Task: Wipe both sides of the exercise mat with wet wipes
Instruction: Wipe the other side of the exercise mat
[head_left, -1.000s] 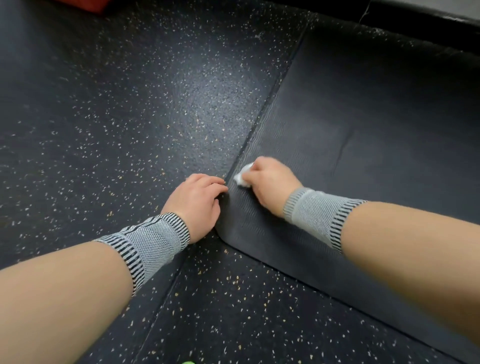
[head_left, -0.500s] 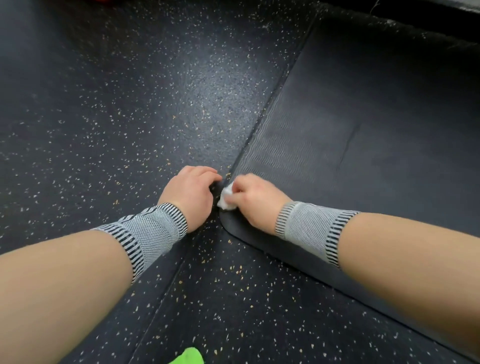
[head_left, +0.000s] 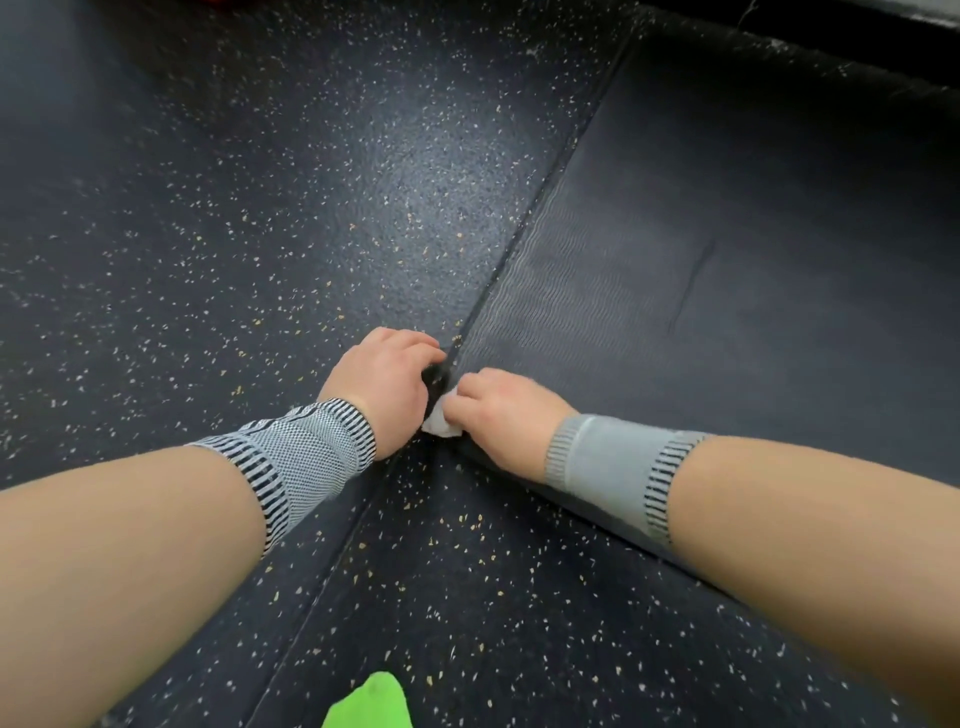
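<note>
A dark grey ribbed exercise mat (head_left: 727, 249) lies flat on the floor, filling the right half of the head view. Its near left corner sits between my hands. My right hand (head_left: 506, 415) is closed around a crumpled white wet wipe (head_left: 440, 423) and presses it onto that corner. My left hand (head_left: 384, 382) rests on the floor just left of the corner, with its fingers curled over the mat's edge. Both wrists wear grey striped bands.
The floor (head_left: 260, 208) is black rubber with pale speckles, and a seam runs down between my forearms. A bright green object (head_left: 371, 701) pokes in at the bottom edge. A dark raised border (head_left: 831, 36) lies beyond the mat's far end.
My right hand has dragged the wipe along the mat's left edge toward me, down to the near corner. My left hand has stayed at the mat's edge.
</note>
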